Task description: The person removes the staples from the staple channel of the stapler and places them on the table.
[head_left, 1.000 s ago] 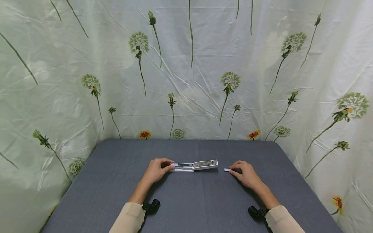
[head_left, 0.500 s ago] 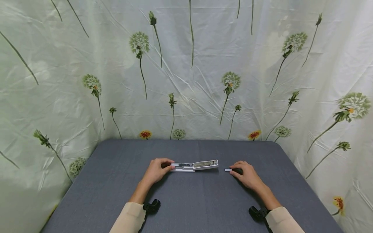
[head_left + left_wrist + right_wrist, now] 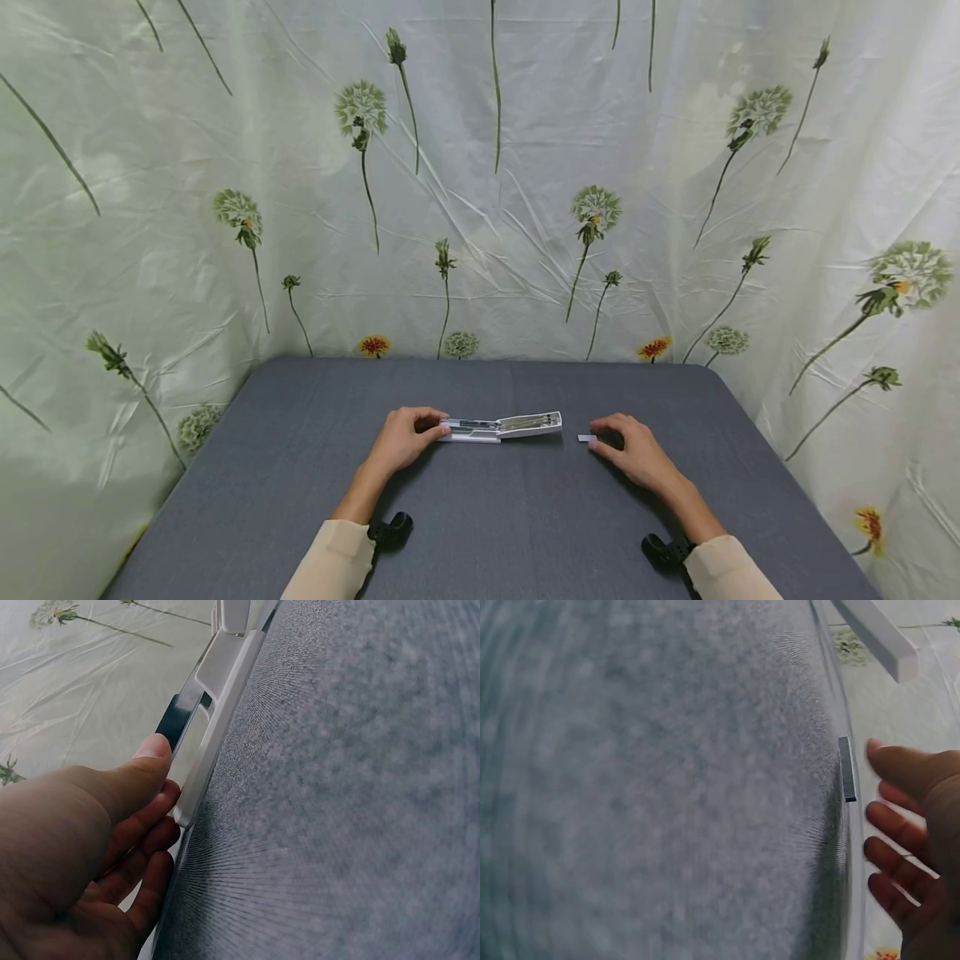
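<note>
A white stapler (image 3: 529,426) lies opened out on the table, its top arm folded back to the right and tilted up. My left hand (image 3: 401,437) pinches its left end; in the left wrist view the thumb (image 3: 154,750) rests at the dark metal rail, with fingers by the tip of the base. To the right of the stapler lies a short strip of staples (image 3: 586,438). Close beside the strip is my right hand (image 3: 633,452). The right wrist view shows its fingers loosely bent and apart from the strip, holding nothing.
A dark grey cloth covers the table (image 3: 517,525). Behind it hangs a pale curtain (image 3: 480,200) printed with dandelions. Black straps with camera mounts (image 3: 392,532) sit on both wrists.
My right thumb and index finger have parted slightly at the staple strip, which stays on the table. My left hand and the stapler have kept their place.
</note>
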Motion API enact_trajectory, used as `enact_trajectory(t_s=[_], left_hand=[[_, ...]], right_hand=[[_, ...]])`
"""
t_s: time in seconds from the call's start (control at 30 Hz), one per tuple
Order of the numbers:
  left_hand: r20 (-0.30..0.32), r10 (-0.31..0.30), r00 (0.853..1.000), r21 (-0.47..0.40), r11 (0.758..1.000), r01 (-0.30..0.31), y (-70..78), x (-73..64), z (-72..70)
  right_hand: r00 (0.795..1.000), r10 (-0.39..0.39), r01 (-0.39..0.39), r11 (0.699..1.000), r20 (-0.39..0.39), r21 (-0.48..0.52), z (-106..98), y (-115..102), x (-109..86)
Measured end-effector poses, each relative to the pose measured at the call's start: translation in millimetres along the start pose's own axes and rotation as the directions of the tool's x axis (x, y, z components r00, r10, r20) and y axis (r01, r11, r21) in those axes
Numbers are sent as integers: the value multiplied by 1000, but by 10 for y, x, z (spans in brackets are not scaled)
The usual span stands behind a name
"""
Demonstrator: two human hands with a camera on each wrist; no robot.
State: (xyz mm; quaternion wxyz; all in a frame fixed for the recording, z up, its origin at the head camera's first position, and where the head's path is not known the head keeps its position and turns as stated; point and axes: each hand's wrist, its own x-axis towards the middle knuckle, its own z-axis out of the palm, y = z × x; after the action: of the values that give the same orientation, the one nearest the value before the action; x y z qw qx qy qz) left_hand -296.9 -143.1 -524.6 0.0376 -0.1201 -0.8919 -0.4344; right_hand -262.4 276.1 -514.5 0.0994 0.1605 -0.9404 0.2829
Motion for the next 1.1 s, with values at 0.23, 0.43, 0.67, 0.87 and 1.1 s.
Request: enact_trajectory(t_s=[0.23,0.43,0.67,0.87,1.1], left_hand=[[-7,13,1000,5,1000,-13,-20,1,-9],[-2,20,1000,8,1000,-20,-31,3,-12],[2,24,1000,12,1000,-24,-49,9,-4],[-1,22,1000,10,1000,-22,-47,8,-4],[-3,9,1000,5,1000,-9,-16,6,-13]], right_hand=[[1000,-2,2,1000,-22,-1,-28,-144,86],[998,-42,43,999,-44,21,-38,-275,163],[995,-76,78,996,-62,35,-10,-446,289],[992,-104,108,993,-77,48,30,-618,415],[988,-135,141,987,-80,72,132,-814,559]])
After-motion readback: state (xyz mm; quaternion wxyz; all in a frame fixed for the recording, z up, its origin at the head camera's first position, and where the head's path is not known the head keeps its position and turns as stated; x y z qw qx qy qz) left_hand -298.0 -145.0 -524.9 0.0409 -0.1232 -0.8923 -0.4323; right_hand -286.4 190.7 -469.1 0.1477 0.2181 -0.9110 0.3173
